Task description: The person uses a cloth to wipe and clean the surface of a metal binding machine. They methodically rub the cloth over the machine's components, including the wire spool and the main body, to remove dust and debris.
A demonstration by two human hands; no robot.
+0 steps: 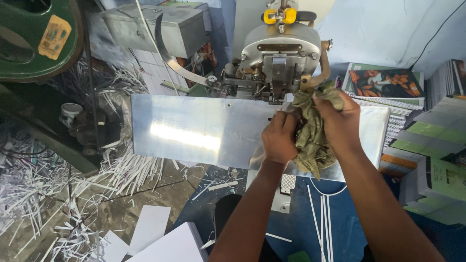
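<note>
Your hands bunch a rag on the metal table.

Left hand and right hand both close on the green rag, its length hanging toward you over the table.

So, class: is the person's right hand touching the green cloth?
Touching. The head view shows the right hand gripping the bunched green cloth, fingers closed over its top, no gap.

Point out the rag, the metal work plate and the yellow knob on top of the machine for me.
rag (316, 127), head view, on its bunched middle between the hands.
metal work plate (194, 131), head view, on its bare shiny face.
yellow knob (279, 15), head view, on its centre.
</note>
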